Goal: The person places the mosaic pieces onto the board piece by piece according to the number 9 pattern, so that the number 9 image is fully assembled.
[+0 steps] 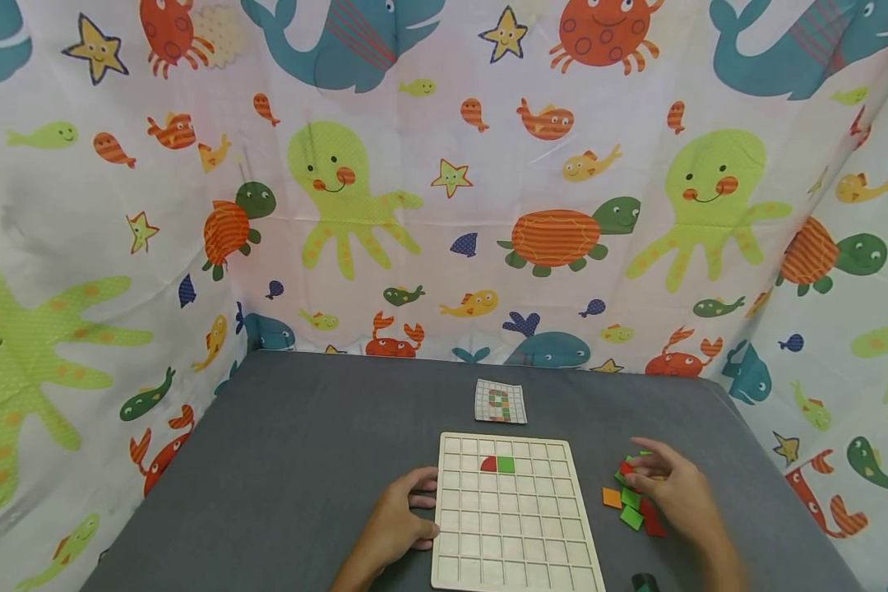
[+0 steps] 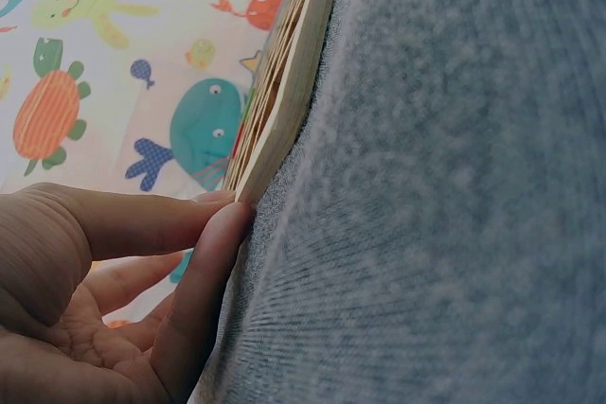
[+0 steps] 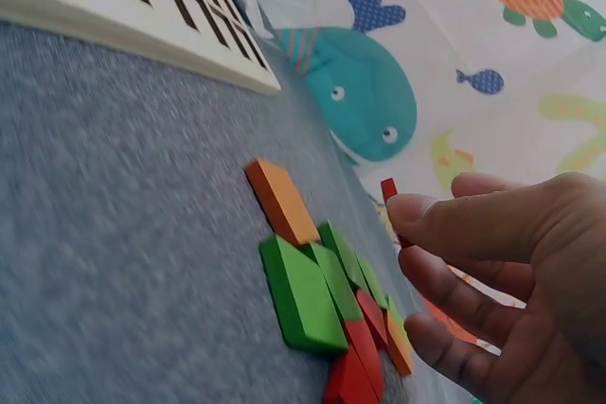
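Note:
A pale wooden grid board (image 1: 514, 526) lies on the grey table, with a red quarter-round tile (image 1: 489, 464) beside a green square tile (image 1: 506, 464) in its upper cells. My left hand (image 1: 401, 518) is at its left side, thumb and finger gripping the edge of the board (image 2: 289, 92). To the right of the board, my right hand (image 1: 673, 485) pinches a small red tile (image 3: 390, 190) between thumb and fingers. Below and beside that hand lies a loose pile with green tiles (image 3: 303, 295), red tiles (image 3: 355, 366) and an orange tile (image 3: 281, 201).
Behind the board lies a pattern card (image 1: 500, 401) printed with a grid and coloured shapes. A dark rounded object (image 1: 644, 582) shows at the front edge of the view, right of the board. A cloth printed with sea animals (image 1: 451, 247) hangs around the grey table (image 1: 326, 444).

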Demonstrator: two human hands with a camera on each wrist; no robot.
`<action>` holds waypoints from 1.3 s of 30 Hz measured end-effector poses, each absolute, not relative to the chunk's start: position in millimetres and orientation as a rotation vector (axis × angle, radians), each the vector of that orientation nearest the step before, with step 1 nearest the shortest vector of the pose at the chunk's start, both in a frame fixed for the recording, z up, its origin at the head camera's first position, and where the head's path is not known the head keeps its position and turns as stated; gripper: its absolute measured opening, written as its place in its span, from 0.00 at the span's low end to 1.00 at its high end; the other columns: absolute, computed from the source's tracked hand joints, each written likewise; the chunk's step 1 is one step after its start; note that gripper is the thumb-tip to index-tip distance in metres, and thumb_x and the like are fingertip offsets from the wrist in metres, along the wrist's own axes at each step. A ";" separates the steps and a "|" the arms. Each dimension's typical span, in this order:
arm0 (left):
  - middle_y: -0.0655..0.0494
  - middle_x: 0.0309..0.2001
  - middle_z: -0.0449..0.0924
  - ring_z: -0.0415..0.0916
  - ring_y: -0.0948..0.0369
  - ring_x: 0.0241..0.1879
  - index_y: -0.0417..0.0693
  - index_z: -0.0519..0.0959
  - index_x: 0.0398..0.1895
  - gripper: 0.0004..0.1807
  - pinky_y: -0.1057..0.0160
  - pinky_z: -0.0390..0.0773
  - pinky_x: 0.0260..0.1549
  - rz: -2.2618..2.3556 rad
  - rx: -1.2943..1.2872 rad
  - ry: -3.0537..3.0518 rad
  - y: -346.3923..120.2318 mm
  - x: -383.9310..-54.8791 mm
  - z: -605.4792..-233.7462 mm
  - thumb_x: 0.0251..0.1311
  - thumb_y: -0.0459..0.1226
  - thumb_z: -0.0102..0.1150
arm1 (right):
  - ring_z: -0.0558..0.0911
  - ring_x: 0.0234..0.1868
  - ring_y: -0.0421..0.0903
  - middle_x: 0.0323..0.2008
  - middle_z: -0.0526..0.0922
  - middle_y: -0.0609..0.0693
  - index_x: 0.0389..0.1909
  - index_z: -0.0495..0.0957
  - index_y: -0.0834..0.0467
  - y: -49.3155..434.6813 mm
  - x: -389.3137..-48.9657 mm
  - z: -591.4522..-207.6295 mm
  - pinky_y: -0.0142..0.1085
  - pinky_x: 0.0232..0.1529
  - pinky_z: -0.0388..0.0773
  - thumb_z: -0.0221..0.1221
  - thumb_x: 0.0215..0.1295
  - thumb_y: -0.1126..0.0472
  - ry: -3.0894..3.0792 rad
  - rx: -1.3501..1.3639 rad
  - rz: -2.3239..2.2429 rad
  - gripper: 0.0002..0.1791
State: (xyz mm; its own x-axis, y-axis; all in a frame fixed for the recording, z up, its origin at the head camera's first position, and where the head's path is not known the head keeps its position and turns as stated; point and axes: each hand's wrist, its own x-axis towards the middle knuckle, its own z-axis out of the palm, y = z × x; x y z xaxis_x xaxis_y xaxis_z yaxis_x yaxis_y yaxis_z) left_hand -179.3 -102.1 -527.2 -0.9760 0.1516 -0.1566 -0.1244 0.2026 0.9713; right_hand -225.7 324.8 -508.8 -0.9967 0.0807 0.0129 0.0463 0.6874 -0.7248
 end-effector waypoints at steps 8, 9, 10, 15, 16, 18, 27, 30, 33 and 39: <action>0.43 0.61 0.78 0.80 0.50 0.53 0.42 0.75 0.71 0.45 0.54 0.88 0.25 1.856 0.030 2.260 -102.1 -178.1 -526.3 0.44 0.15 0.70 | 0.84 0.47 0.49 0.49 0.90 0.56 0.74 0.72 0.59 309.7 -227.1 -505.7 0.28 0.38 0.81 0.74 0.66 0.59 -2.785 -0.014 1.175 0.37; 0.43 0.61 0.78 0.81 0.51 0.53 0.42 0.75 0.71 0.45 0.54 0.88 0.25 1.855 0.030 2.261 -102.1 -178.1 -526.3 0.44 0.15 0.70 | 0.84 0.47 0.49 0.49 0.90 0.55 0.74 0.72 0.59 307.2 -227.3 -505.1 0.28 0.39 0.81 0.74 0.66 0.59 -2.781 -0.010 1.176 0.37; 0.43 0.61 0.78 0.81 0.51 0.53 0.42 0.75 0.71 0.45 0.54 0.88 0.25 1.855 0.030 2.262 -102.2 -178.2 -526.3 0.44 0.15 0.70 | 0.84 0.47 0.49 0.49 0.90 0.55 0.74 0.72 0.58 304.8 -227.5 -504.5 0.28 0.39 0.81 0.73 0.66 0.59 -2.779 -0.008 1.184 0.37; 0.43 0.61 0.79 0.81 0.51 0.53 0.42 0.76 0.71 0.45 0.53 0.88 0.24 1.860 0.031 2.259 -102.5 -178.5 -526.9 0.44 0.15 0.70 | 0.85 0.47 0.49 0.50 0.89 0.55 0.74 0.72 0.56 291.4 -228.0 -502.9 0.30 0.37 0.83 0.73 0.66 0.61 -2.750 0.009 1.265 0.36; 0.43 0.61 0.79 0.81 0.51 0.53 0.42 0.76 0.71 0.44 0.53 0.88 0.24 1.863 0.032 2.257 -102.6 -178.5 -527.3 0.44 0.15 0.70 | 0.85 0.46 0.48 0.50 0.90 0.55 0.74 0.72 0.56 288.9 -228.4 -502.9 0.31 0.37 0.83 0.73 0.66 0.61 -2.742 0.020 1.272 0.36; 0.43 0.61 0.79 0.81 0.51 0.53 0.41 0.75 0.71 0.45 0.53 0.88 0.24 1.869 0.038 2.258 -102.6 -178.4 -528.1 0.44 0.15 0.70 | 0.85 0.45 0.47 0.50 0.90 0.54 0.74 0.72 0.56 284.4 -228.9 -503.0 0.31 0.36 0.83 0.73 0.66 0.60 -2.728 0.052 1.276 0.37; 0.42 0.60 0.79 0.81 0.51 0.52 0.41 0.75 0.71 0.45 0.53 0.88 0.24 1.881 0.036 2.262 -102.1 -178.5 -529.7 0.43 0.15 0.69 | 0.84 0.42 0.41 0.48 0.90 0.55 0.73 0.71 0.58 266.2 -232.7 -504.1 0.32 0.37 0.83 0.73 0.66 0.62 -2.666 0.229 1.387 0.36; 0.43 0.60 0.79 0.81 0.52 0.52 0.42 0.75 0.71 0.45 0.54 0.88 0.24 1.875 0.023 2.263 -102.0 -178.7 -529.2 0.43 0.14 0.70 | 0.84 0.41 0.41 0.48 0.90 0.54 0.73 0.72 0.58 258.2 -233.7 -504.9 0.31 0.41 0.84 0.73 0.65 0.63 -2.662 0.250 1.400 0.36; 0.43 0.60 0.79 0.81 0.52 0.52 0.42 0.75 0.71 0.45 0.54 0.88 0.24 1.872 0.022 2.259 -102.4 -178.5 -528.8 0.43 0.14 0.69 | 0.84 0.41 0.41 0.47 0.90 0.53 0.72 0.73 0.57 250.1 -233.8 -504.8 0.31 0.43 0.84 0.73 0.65 0.64 -2.667 0.254 1.408 0.35; 0.43 0.60 0.79 0.81 0.51 0.52 0.42 0.76 0.71 0.45 0.54 0.88 0.24 1.877 0.032 2.256 -102.8 -178.6 -529.2 0.44 0.15 0.70 | 0.84 0.42 0.44 0.46 0.90 0.51 0.73 0.73 0.58 234.6 -234.8 -503.9 0.31 0.44 0.83 0.73 0.64 0.68 -2.702 0.211 1.402 0.36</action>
State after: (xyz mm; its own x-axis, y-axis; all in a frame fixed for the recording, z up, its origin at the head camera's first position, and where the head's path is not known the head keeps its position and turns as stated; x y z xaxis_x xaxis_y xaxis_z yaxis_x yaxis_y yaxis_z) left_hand -178.6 -102.8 -529.2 -0.9785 0.1478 -0.1436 -0.1143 0.1906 0.9750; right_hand -234.8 234.6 -503.9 -0.9864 -0.0810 0.1430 -0.1636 0.5693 -0.8057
